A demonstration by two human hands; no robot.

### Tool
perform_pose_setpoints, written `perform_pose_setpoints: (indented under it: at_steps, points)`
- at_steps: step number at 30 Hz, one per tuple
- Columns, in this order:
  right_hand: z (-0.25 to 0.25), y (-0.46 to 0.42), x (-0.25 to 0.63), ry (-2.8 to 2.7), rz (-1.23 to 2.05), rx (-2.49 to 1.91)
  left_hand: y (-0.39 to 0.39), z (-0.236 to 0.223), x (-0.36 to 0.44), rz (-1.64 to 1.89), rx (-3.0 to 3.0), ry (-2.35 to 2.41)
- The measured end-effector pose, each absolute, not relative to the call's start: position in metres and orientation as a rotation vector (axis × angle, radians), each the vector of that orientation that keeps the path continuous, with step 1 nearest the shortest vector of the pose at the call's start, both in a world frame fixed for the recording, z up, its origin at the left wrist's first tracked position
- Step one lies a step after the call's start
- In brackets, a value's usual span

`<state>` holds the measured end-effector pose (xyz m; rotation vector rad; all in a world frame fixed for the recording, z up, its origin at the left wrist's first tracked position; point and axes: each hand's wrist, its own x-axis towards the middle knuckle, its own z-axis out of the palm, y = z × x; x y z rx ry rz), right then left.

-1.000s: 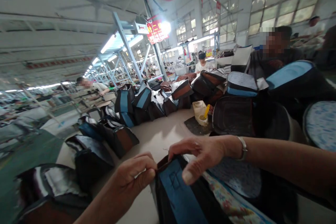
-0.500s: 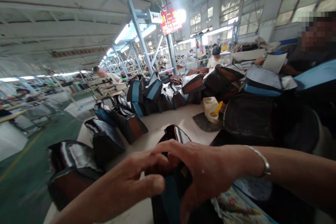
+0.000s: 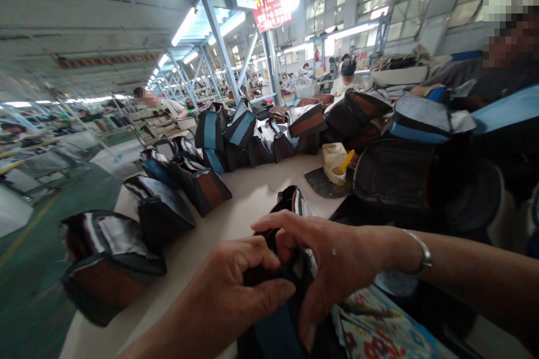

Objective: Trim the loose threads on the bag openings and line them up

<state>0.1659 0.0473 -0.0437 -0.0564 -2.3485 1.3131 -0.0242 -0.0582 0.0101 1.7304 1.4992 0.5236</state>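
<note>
In front of me stands a partly sewn black bag (image 3: 275, 331) with a blue panel and a pale-edged opening at its far end. My left hand (image 3: 240, 286) is closed on its near upper edge, thumb on top and fingers curled inward. My right hand (image 3: 337, 249), with a silver bracelet (image 3: 421, 249) on the wrist, arches over the right side of the same bag. Its thumb presses on the near side, and its curled fingers reach across beside my left fingertips. The exact spot the fingertips pinch is hidden.
Several similar bags, one brown-panelled (image 3: 113, 286), line the left edge and back of the pale table (image 3: 248, 196). A whitish container (image 3: 334, 157) with a yellow-handled tool stands on a dark mat (image 3: 315, 182). Floral cloth (image 3: 379, 322) lies below my right arm. A co-worker (image 3: 509, 61) sits at right.
My left hand has moved right and its thumb now lies on the bag near my right hand. The right hand has shifted slightly right. The view has tilted down a little.
</note>
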Motion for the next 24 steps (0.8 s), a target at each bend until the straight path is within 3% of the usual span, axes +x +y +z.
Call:
perform_pose_setpoints:
  at_steps: [15, 24]
  points:
    - [-0.038, 0.049, 0.179, -2.255, 1.585, 0.180, -0.060, 0.006, -0.008, 0.409, 1.699, 1.634]
    - [-0.054, 0.042, 0.175, -2.064, 1.552, 0.162, -0.057, 0.007, 0.000, 0.436, 1.725, 1.666]
